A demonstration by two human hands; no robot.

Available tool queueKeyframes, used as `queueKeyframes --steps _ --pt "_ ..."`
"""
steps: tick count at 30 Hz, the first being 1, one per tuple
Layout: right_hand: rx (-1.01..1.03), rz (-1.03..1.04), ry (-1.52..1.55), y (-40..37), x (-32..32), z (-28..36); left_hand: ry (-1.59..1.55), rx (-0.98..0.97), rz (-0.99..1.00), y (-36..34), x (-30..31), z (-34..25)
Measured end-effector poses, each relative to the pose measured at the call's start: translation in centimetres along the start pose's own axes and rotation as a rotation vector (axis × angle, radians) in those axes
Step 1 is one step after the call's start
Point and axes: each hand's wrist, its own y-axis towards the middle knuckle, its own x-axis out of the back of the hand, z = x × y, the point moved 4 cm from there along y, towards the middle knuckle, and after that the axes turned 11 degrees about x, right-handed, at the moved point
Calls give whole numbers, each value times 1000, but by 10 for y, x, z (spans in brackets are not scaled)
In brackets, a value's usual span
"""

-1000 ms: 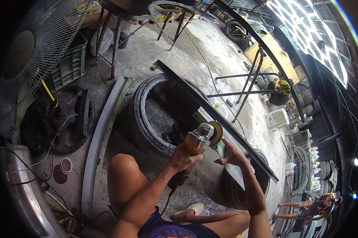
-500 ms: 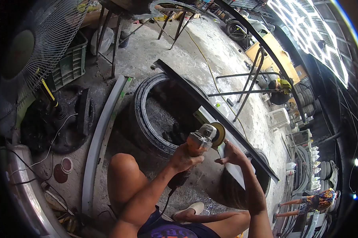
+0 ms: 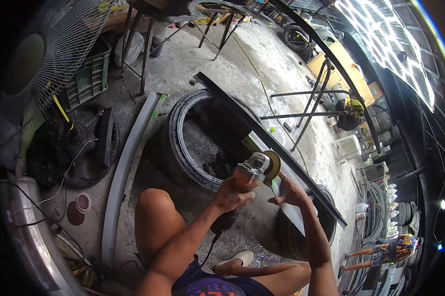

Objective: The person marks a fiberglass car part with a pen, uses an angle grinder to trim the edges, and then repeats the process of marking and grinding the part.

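Observation:
My left hand [image 3: 232, 196] is wrapped round the body of an angle grinder [image 3: 250, 171], whose round disc [image 3: 272, 166] faces up and right. The grinder's cord hangs down toward my lap. Beside the disc, my right hand [image 3: 290, 191] is at a light-coloured strip [image 3: 292, 213], thumb and fingers around its edge; how firmly it grips is hard to see. This strip lies along a long dark bar [image 3: 232, 105], which slants across a large rim-like ring [image 3: 175, 135] and a second dark round drum [image 3: 287, 237].
A curved grey panel [image 3: 126, 167] lies on the floor at left. Beyond it are a fan [image 3: 23, 64], a green crate [image 3: 92, 74] and a metal cylinder [image 3: 35, 217]. Metal stands [image 3: 313, 93] are ahead. Another person [image 3: 397, 248] stands far right.
The view has shifted very slightly. Both hands and the grinder keep nearly the same position against the strip and bar.

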Motion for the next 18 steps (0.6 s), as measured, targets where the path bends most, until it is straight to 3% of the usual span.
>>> queueKeyframes --steps 6,9,18 --pt "-54 -14 4 -5 1 -8 -40 -100 9 3 2 2" --pt "73 -72 -25 -2 0 -5 -35 -143 1 4 -2 5" --pt "-14 -10 -1 -2 -1 -6 -75 -82 -16 2 1 -2"
